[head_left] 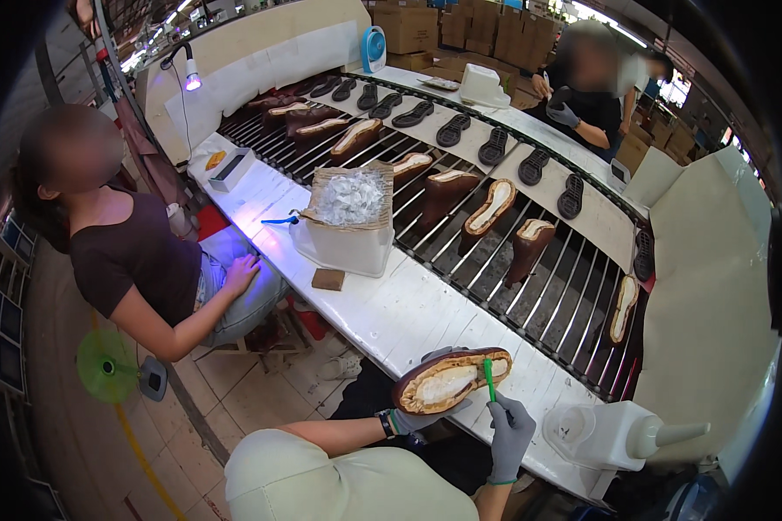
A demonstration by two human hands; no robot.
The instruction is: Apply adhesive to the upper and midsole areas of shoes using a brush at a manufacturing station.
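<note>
My left hand (426, 420) in a grey glove is closed around a brown shoe upper (434, 386), holding it bottom side up over the near edge of the white table. A pale panel shows in the middle of its underside, with a tan folded margin around it. My right hand (511, 432), also gloved in grey, grips a green-handled brush (490, 380). The brush's tip meets the underside near the shoe's right end; its bristles are too small to make out well.
Beyond the table (356, 304) runs a roller conveyor (487, 291) bearing upturned brown uppers (491, 207) and black soles (453, 130). A white container (613, 431) stands at right, a paper-topped tub (347, 247) at left. One co-worker (139, 234) sits left; another (582, 95) works across.
</note>
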